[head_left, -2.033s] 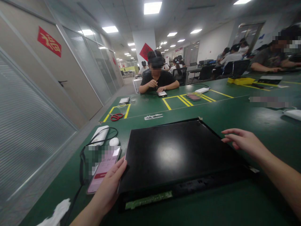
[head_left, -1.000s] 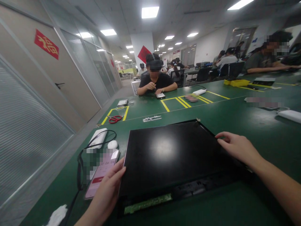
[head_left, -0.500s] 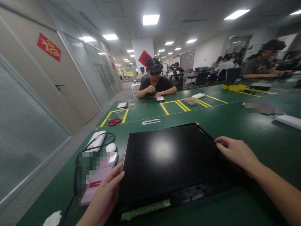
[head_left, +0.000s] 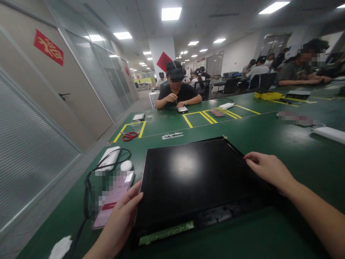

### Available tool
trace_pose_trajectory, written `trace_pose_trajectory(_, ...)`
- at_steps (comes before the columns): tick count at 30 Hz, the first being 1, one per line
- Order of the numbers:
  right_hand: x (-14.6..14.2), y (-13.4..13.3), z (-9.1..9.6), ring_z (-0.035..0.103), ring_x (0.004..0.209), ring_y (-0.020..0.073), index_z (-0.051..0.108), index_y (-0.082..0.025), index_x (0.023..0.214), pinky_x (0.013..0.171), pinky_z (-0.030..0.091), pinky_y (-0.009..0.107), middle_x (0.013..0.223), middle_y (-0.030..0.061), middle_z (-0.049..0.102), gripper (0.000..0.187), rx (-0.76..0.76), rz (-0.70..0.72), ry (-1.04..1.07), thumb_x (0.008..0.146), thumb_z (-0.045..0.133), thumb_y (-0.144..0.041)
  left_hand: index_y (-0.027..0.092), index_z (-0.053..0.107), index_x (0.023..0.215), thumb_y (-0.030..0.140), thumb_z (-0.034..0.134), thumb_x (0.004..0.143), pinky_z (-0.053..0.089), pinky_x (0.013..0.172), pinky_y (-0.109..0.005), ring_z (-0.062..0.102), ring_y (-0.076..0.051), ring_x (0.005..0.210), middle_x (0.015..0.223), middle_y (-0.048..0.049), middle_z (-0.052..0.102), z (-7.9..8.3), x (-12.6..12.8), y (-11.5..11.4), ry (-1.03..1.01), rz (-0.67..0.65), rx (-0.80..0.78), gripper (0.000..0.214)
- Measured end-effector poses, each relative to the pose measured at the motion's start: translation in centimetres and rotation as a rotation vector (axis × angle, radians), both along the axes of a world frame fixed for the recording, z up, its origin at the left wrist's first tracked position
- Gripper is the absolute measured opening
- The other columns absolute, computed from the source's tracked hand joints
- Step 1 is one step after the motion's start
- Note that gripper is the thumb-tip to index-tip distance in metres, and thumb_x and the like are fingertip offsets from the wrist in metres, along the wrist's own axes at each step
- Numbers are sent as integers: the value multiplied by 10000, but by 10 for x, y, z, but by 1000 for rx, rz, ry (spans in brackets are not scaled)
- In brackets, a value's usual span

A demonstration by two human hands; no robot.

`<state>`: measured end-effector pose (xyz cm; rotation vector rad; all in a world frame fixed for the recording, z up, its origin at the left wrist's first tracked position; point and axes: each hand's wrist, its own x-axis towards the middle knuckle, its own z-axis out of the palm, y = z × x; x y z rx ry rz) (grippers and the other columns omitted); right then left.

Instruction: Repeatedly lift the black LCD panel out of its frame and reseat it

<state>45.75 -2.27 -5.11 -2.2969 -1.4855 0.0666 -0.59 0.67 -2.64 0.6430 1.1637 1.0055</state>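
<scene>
A flat black display panel [head_left: 194, 183] lies in front of me on the green table. A strip of green circuit board [head_left: 167, 233] shows along its near edge. Part of a black frame [head_left: 233, 146] sticks out past the panel at the far right corner. My left hand [head_left: 122, 210] is closed on the panel's left edge, thumb on top and the other fingers partly hidden by it. At the right edge, my right hand [head_left: 269, 171] pinches the rim between thumb and forefinger; whether it grips the panel, the frame or both is unclear.
Left of the panel lie a phone [head_left: 114, 201], a white power bank [head_left: 109, 158] with a black cable and a small white case [head_left: 126, 165]. Beyond are red-handled scissors [head_left: 129, 136] and white scraps [head_left: 172, 135]. A co-worker [head_left: 176, 93] sits opposite, handling a small device.
The view has shifted slightly, so everything sits a little higher in the picture. Both hands stay at the same edges of the panel, which looks unmoved on the table.
</scene>
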Motion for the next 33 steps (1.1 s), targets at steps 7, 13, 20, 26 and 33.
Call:
trace_pose_trajectory(7, 9, 1, 1, 703, 767, 250, 771, -271, 893, 705, 484, 367, 799, 31, 772, 301, 21, 20, 79, 800, 522, -412, 186, 704, 1310, 95, 790, 733, 605, 933, -367, 749, -314, 1088, 1136, -103, 808, 3, 1, -1, 51, 30, -8, 591)
trace_pose_trajectory(13, 12, 2, 3, 706, 753, 261, 760, -275, 840, 719, 493, 389, 747, 24, 769, 255, 29, 16, 134, 752, 556, -400, 199, 712, 1299, 118, 803, 692, 601, 937, -383, 737, -331, 1113, 1164, -99, 800, 5, 3, -2, 55, 14, 1, 620)
trace_pose_trajectory(20, 9, 2, 7, 713, 773, 266, 757, -269, 845, 723, 485, 390, 758, 27, 776, 247, 8, 4, 154, 756, 556, -383, 204, 697, 1319, 187, 855, 662, 603, 923, -390, 728, -344, 1124, 1150, -93, 805, 1, 1, -1, 61, -41, 29, 676)
trace_pose_trajectory(26, 10, 2, 6, 722, 763, 255, 753, -266, 840, 714, 494, 374, 733, 20, 774, 235, 24, -10, 194, 774, 541, -342, 214, 730, 1246, 234, 885, 632, 579, 974, -429, 702, -369, 1168, 1133, -97, 808, -4, -1, -2, 109, -76, 82, 633)
trace_pose_trajectory(33, 16, 4, 0, 729, 799, 255, 754, -268, 860, 737, 499, 374, 755, 15, 779, 239, 26, 3, 202, 785, 544, -354, 241, 802, 1016, 263, 841, 684, 272, 1238, -423, 440, -359, 1450, 1346, -95, 684, -10, -11, 4, 526, 25, 378, 335)
